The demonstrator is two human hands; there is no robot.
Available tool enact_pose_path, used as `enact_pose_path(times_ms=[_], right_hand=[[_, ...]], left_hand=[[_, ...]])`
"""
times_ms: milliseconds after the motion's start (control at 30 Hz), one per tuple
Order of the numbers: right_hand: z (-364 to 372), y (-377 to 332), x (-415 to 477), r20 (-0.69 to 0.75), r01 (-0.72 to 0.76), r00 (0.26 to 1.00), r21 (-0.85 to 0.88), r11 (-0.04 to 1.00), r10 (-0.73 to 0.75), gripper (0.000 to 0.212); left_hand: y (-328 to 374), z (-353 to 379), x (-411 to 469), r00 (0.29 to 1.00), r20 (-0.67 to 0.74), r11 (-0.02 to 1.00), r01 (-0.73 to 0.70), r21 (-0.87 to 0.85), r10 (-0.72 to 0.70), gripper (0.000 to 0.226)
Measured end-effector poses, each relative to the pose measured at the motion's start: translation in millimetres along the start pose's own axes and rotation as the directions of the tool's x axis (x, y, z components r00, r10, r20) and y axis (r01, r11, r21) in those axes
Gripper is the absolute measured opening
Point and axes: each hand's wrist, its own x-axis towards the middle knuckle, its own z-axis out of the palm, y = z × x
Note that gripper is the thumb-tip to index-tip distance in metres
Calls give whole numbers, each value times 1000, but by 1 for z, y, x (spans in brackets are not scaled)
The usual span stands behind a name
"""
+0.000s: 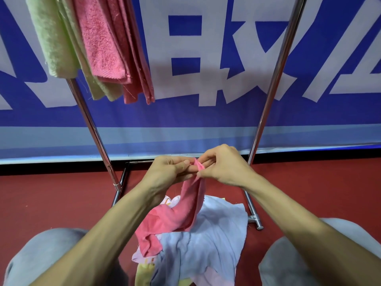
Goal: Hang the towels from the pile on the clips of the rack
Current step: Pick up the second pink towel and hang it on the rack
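A pink towel point(177, 215) hangs from both my hands above the pile point(208, 242) on the floor. My left hand point(169, 172) pinches its top edge from the left, and my right hand point(222, 166) pinches the same edge from the right, the two hands close together. The towel's lower end still lies on the pile, which holds light blue, lilac and yellow cloths. Green towels point(53, 38) and pink towels point(107, 44) hang at the upper left of the rack point(274, 79). The clips are out of view.
The rack's chrome legs point(92, 129) slant down to feet on the red floor point(51, 199), one foot point(255, 220) just right of the pile. A blue and white banner point(206, 112) stands behind. My knees in grey trousers point(329, 244) flank the pile.
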Motion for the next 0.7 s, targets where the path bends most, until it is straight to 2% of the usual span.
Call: enact_pose_path(times_ms=[167,267,333,367,433,467,533,600,700], right_hand=[[-4,3,1,20,-20,1000,52,998,19,19],[-5,3,2,16,-27,1000,126,992,25,20],[-6,2,4,11,-12,1000,200,980,10,22],[-8,2,4,18,-8,1000,242,970,4,23],[-12,1,3,49,-1,999,313,950,-15,24],[-14,0,2,68,10,997,341,940,-35,23],[-19,-2,-1,97,53,991,370,928,-96,23],[-24,-4,-3,115,109,979,388,915,-166,25],[-30,-3,-6,96,168,969,424,890,-229,26]], left_hand=[[1,-2,2,999,10,991,-47,126,46,26],[3,-6,2,989,-12,932,-134,336,147,21],[6,-12,4,976,-10,841,-182,509,217,19],[8,-16,5,967,11,765,-207,610,253,25],[9,-25,8,944,88,545,-257,798,317,46],[9,-30,9,933,146,447,-290,846,329,55],[7,-40,11,918,249,322,-347,881,308,64],[5,-46,15,908,297,269,-378,886,296,59],[7,-48,16,896,287,227,-374,899,338,24]])
